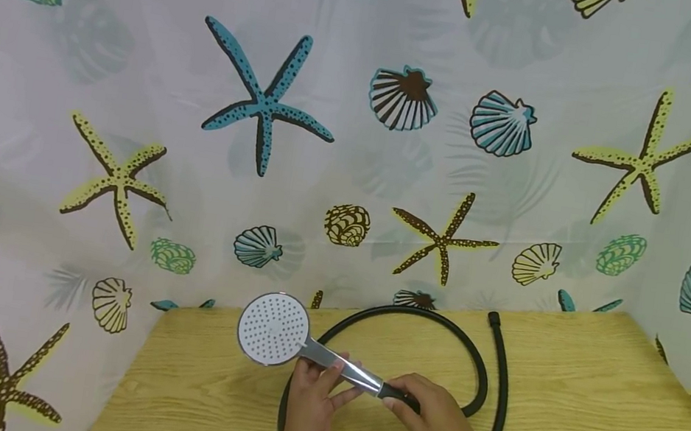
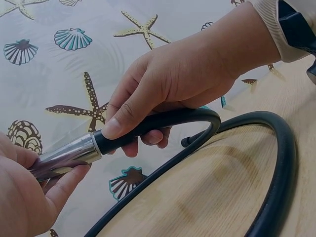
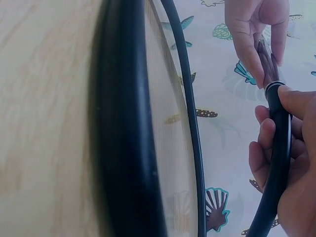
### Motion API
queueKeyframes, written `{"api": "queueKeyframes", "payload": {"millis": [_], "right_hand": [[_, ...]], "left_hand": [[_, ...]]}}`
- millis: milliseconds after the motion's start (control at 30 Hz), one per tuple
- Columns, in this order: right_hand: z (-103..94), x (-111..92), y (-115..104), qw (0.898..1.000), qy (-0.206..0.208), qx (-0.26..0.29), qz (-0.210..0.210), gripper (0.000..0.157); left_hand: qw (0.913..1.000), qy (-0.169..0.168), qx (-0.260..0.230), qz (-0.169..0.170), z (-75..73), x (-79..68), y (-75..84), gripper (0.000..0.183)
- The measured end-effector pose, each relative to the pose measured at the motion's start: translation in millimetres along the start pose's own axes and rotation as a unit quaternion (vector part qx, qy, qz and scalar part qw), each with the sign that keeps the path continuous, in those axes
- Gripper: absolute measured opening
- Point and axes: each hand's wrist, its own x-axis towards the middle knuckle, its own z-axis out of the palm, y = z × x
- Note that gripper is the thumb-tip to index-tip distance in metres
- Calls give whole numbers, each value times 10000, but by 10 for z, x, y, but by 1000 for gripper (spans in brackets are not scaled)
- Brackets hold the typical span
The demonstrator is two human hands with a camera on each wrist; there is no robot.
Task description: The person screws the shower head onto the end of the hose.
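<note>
A chrome shower head (image 1: 273,329) with a round white nozzle face is held above the table, face toward the head camera. My left hand (image 1: 311,408) grips its silver handle (image 2: 69,159). A black shower hose (image 3: 279,133) meets the handle's lower end at a chrome collar. My right hand (image 1: 437,421) grips the hose just beside that joint, thumb along its top and fingers curled underneath. In the left wrist view the right hand (image 2: 173,81) shows this grip plainly. Whether the joint is threaded tight cannot be seen.
The rest of the hose loops over the wooden table (image 1: 199,387), its free end (image 1: 494,318) lying toward the back right. Behind the table hangs a white curtain (image 1: 363,9) printed with starfish and shells. It also covers the right side.
</note>
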Motion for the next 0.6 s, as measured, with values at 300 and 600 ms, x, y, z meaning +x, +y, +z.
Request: {"api": "queueKeyframes", "payload": {"millis": [300,600], "right_hand": [[-15,8,11,10000,-14,-19,-68,27],[-46,20,13,9999,-110,-7,-11,27]], "left_hand": [[10000,67,-50,22,25,1,1,41],[10000,53,-15,52,44,12,-2,41]]}}
